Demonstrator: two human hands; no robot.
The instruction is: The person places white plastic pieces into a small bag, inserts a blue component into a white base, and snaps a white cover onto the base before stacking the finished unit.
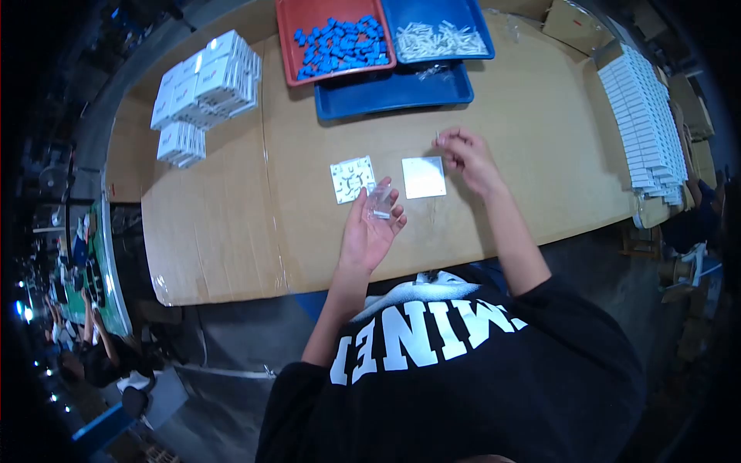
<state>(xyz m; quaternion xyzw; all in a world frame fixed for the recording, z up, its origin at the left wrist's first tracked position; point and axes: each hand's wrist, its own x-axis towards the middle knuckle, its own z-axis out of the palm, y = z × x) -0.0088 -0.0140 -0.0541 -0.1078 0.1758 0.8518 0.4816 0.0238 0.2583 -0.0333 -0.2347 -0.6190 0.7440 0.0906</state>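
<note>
My left hand (373, 228) is palm up, its fingers curled around a small clear plastic bag (380, 202) with something white at its lower end. My right hand (466, 154) is raised just right of a flat white square plate (424, 177), thumb and index finger pinched on a tiny item too small to make out. Beyond my left fingertips lies a second white square piece (351, 179) with raised details and openings on its face. Both square pieces rest side by side on the cardboard-covered table (309, 239).
A red tray (286, 46) holds blue parts (340, 46); a blue tray (440, 56) holds small white parts (440, 38). Another blue tray (394, 99) sits below them. White boxes are stacked at the left (204, 85) and right (641, 116). A person (108, 347) is at far left.
</note>
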